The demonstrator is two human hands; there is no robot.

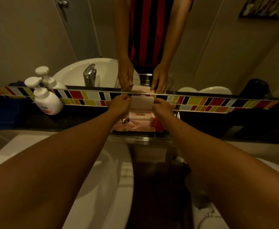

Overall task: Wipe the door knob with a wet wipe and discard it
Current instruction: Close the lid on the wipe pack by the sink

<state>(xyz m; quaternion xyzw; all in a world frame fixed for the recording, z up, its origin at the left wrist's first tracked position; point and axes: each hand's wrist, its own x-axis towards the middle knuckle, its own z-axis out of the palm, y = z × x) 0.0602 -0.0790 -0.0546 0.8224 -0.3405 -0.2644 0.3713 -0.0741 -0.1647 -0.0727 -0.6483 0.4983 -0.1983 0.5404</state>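
A pink pack of wet wipes (136, 123) lies on the dark shelf under the mirror, its white flip lid (141, 101) standing open. My left hand (119, 105) pinches the lid's left edge and my right hand (162, 107) pinches its right edge. No loose wipe shows in either hand. The door knob (63, 4) appears only as a reflection in the mirror, at the top left, on a grey door behind me.
A white soap pump bottle (47, 100) stands left of the pack. A strip of coloured tiles (210, 103) runs under the mirror. The white basin (105, 171) is below my arms, with a clear rack (140, 138) under the pack. Dark objects (258, 123) sit at the right.
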